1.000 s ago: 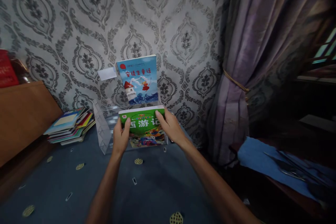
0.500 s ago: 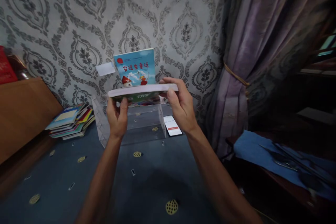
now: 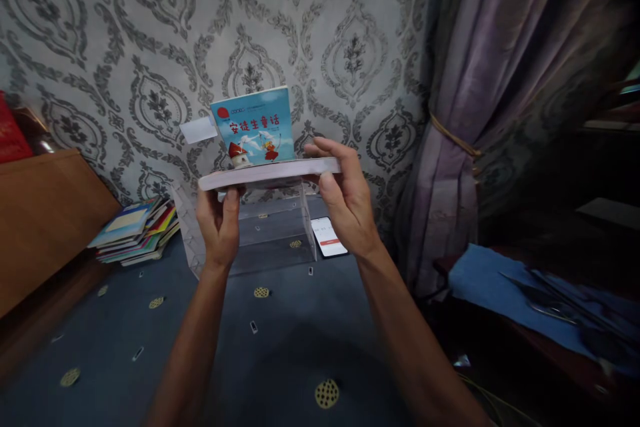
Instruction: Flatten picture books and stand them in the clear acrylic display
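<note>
Patterned wallpaper (image 3: 125, 27) backed a blue table (image 3: 280, 360). The left hand (image 3: 219, 227) and right hand (image 3: 345, 203) each pinched one end of a book (image 3: 265, 173) (flat, edge-on), held above a clear rack (image 3: 187, 230) where a blue book (image 3: 253, 123) stood; a phone (image 3: 329, 237) lay beside.

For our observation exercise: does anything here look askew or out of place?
The pile of books on the left is fanned unevenly, edges misaligned. A phone lies screen-up beside the clear rack. The book held by the left hand and right hand is flat, while the blue book stands upright.
</note>
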The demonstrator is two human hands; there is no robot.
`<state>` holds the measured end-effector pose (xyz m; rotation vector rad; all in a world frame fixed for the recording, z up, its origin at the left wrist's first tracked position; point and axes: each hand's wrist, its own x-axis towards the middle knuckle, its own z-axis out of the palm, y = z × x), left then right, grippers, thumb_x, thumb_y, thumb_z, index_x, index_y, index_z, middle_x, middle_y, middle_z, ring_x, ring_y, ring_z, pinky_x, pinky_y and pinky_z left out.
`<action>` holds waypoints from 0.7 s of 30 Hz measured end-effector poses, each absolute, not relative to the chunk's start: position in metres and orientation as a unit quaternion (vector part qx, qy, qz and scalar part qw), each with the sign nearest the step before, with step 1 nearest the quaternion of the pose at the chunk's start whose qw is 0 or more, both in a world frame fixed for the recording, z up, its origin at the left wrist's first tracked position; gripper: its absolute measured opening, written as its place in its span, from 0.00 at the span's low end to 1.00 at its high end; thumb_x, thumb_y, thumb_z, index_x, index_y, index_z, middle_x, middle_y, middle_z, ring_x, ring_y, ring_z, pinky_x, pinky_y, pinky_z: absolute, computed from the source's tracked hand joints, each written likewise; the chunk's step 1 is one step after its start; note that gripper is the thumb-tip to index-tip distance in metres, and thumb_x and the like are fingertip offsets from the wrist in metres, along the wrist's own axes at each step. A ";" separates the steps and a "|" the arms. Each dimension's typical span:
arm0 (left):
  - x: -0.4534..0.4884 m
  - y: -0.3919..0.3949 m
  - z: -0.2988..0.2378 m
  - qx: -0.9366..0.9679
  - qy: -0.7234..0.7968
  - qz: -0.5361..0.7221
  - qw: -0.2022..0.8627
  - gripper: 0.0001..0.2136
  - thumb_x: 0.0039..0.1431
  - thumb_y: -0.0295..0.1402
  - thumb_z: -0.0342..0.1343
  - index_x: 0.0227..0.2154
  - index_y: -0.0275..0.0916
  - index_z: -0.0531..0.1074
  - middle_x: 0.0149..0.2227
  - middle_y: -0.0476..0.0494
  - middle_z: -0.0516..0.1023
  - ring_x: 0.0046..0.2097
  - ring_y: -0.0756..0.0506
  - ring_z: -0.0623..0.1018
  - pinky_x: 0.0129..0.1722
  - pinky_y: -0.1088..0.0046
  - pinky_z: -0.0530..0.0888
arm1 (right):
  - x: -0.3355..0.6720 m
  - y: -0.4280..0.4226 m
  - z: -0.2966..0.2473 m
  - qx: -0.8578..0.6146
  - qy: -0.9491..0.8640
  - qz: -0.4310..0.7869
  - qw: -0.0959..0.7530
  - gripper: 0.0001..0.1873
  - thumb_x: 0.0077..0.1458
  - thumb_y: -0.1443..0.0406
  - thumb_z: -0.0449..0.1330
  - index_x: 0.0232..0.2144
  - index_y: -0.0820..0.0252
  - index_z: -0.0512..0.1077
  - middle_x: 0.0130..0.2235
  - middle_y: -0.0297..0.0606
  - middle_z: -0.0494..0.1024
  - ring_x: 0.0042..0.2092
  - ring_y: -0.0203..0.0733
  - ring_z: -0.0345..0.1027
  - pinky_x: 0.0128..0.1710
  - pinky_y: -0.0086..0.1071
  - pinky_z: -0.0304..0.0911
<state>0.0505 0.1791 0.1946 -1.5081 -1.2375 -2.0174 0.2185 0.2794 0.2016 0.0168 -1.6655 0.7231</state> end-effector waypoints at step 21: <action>0.004 0.200 0.222 -0.541 -0.511 -0.666 0.056 0.29 0.62 0.57 0.54 0.59 0.48 0.66 0.54 0.40 0.74 0.54 0.40 0.76 0.50 0.60 0.79 | 0.188 0.313 0.179 0.006 -0.722 0.352 0.595 0.40 0.68 0.45 0.47 0.73 0.44 0.36 0.72 0.40 0.52 0.72 0.49 0.48 0.68 0.49 0.57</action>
